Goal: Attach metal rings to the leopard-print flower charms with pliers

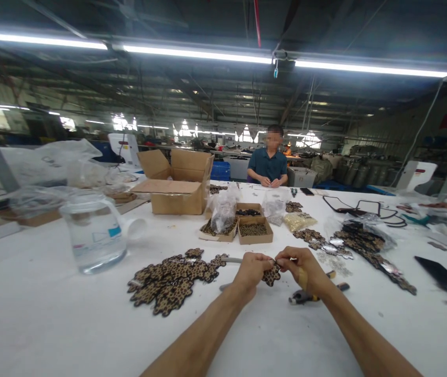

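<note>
Between my hands hangs a leopard-print patch (272,275) with a dark scalloped edge. My left hand (251,272) pinches it at its upper left, and my right hand (300,267) has thumb and fingers closed at its top right corner. Any small part between the fingertips is too small to make out. A strip of tape wraps part of my right hand. Below that hand lie pliers (304,297) with dark and orange handles. A grey tool handle (231,259) shows behind my left hand. To the left spreads a heap of similar leopard-print patches (164,280).
A clear water jug (95,235) stands at left, near an open cardboard box (178,201). Small boxes of metal bits (255,230) sit ahead. More patches (364,243) and a dark flat object (445,276) lie at right. Across the white table sits a person (268,165).
</note>
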A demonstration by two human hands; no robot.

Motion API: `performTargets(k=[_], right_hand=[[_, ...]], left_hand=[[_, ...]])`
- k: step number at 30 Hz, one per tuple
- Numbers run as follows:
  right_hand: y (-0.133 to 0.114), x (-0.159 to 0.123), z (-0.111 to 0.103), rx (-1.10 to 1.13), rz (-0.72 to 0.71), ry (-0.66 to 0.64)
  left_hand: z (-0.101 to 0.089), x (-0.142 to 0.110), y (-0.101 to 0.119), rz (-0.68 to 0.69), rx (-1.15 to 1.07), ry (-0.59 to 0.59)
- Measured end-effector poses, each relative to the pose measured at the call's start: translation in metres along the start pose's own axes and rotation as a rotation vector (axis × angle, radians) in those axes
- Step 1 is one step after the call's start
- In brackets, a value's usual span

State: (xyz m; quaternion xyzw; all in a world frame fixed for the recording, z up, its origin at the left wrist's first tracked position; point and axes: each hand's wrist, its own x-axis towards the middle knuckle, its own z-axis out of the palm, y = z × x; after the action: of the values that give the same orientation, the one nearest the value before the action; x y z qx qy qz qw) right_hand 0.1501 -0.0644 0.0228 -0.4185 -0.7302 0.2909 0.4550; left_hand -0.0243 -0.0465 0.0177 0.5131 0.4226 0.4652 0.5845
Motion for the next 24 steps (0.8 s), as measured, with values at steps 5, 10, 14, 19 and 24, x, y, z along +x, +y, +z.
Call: performTargets(k=[5, 10, 14, 19, 24], right_hand=[[0.0, 0.002, -0.001, 0.186, 0.052, -0.053], [0.005, 0.004, 0.003, 0.329, 0.067, -0.038], [0.012, 0.005, 0.011, 0.405, 0.075, 0.018], [0.016, 0.006, 0.016, 0.412, 0.061, 0.083], [0.02, 0.006, 0.022, 0.512, 0.102, 0.104]], left_hand=[[-0.005, -0.003, 0.008, -0.111, -0.061, -0.114], [-0.009, -0.004, 0.011, -0.167, -0.174, -0.212], [-0.013, -0.003, 0.01, -0.209, -0.202, -0.287], [-0.015, -0.002, 0.01, -0.224, -0.201, -0.281], [-0.015, 0.0, 0.009, -0.252, -0.256, -0.278]])
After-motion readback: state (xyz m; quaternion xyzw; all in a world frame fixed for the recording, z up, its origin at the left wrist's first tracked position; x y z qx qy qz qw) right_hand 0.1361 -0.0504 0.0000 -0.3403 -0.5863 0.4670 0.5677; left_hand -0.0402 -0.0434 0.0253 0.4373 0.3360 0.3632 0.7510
